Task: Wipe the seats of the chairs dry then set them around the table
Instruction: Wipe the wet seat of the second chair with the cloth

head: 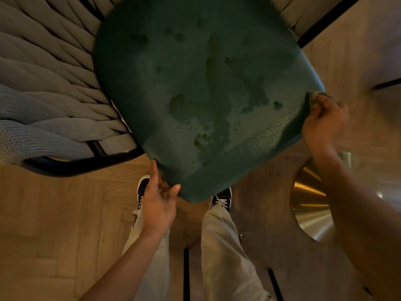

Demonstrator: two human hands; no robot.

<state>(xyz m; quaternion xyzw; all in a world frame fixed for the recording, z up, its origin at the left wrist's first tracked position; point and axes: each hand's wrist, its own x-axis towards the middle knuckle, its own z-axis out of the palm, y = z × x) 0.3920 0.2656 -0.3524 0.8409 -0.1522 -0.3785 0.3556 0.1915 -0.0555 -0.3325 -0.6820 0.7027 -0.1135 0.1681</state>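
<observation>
A dark green chair seat (201,90) fills the middle of the view, with darker wet patches spread over its surface. My left hand (159,198) grips the seat's near front corner, thumb on top and fingers underneath. My right hand (323,120) is closed on the seat's right corner, and a small pale bit shows between the fingers; I cannot tell what it is. The chair's woven grey rope backrest (50,101) on a black frame curves along the left side. The chair's legs are hidden below the seat.
My two feet in black sneakers (221,198) stand on the wooden floor (54,224) just under the seat's front edge. A round brass-coloured table base (312,205) lies at the right, beside thin black bars (186,274) near my legs.
</observation>
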